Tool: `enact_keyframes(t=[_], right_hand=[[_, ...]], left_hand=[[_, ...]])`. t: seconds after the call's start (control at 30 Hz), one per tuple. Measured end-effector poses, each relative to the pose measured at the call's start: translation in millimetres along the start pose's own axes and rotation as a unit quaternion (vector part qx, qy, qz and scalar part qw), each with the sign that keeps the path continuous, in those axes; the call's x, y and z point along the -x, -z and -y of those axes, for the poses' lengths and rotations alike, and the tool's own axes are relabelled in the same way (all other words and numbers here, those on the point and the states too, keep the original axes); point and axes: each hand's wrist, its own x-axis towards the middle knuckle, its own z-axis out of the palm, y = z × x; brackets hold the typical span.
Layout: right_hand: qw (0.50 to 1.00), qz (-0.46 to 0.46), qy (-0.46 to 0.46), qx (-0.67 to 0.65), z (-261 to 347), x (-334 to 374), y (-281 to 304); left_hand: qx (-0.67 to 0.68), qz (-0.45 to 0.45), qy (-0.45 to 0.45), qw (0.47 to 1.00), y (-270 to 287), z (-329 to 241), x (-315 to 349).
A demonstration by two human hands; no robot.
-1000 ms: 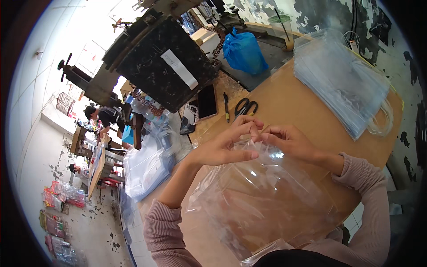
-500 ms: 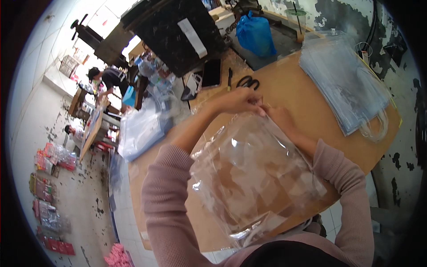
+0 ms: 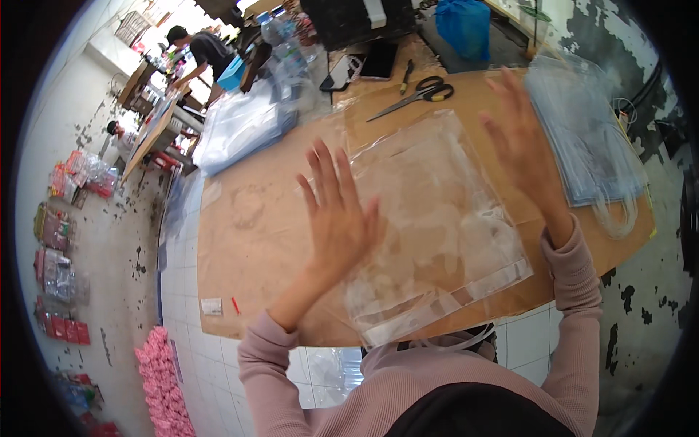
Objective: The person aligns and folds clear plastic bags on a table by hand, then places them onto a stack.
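A clear plastic bag (image 3: 437,211) lies flat on the brown-covered table (image 3: 255,269), its handle hanging over the near edge. My left hand (image 3: 337,218) is over the bag's left side, fingers spread, holding nothing. Beyond the bag's right side my right hand (image 3: 515,149) is raised with its fingers apart, also holding nothing. Whether either palm touches the plastic I cannot tell. Black-handled scissors (image 3: 415,97) rest past the bag's far edge. To the right of my right hand lies a stack of clear bags (image 3: 586,135) with tube handles.
A pile of plastic sheets (image 3: 244,127) sits at the far left. Farther back are a phone (image 3: 379,60), a cutter knife (image 3: 406,76), plastic bottles (image 3: 280,36) and a blue bag (image 3: 464,29). A person (image 3: 204,54) works at another table. A small red stick (image 3: 235,305) lies near the left corner.
My hands have let go of the bag's far edge and moved apart, opening. The bag now lies flatter, and the scissors show in full. The view has shifted.
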Motion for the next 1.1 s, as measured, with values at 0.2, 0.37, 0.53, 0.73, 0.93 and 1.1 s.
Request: enact_keyframes(t=[0.2, 0.37, 0.53, 0.73, 0.93, 1.1], right_hand=[[0.961, 0.157, 0.205, 0.1, 33.6, 29.0, -60.8], [0.968, 0.16, 0.159, 0.109, 22.3, 35.5, -77.3], [0.965, 0.185, 0.138, 0.124, 21.8, 39.1, -76.0], [0.957, 0.234, 0.101, 0.14, 26.8, 37.2, -72.4], [0.951, 0.249, 0.082, 0.162, 28.1, 35.6, -73.8], [0.948, 0.278, 0.057, 0.145, 32.5, 32.9, -72.3]], left_hand=[[-0.012, 0.106, 0.028, 0.994, -22.9, -2.5, 33.1], [-0.049, 0.175, 0.029, 0.983, -24.8, 2.8, 34.9], [-0.036, 0.187, 0.045, 0.981, -26.8, 2.0, 36.3], [-0.032, 0.202, 0.054, 0.977, -24.5, 2.1, 33.5], [-0.013, 0.226, 0.07, 0.971, -28.3, 6.7, 31.2], [0.001, 0.238, 0.073, 0.969, -21.7, 9.9, 25.7]])
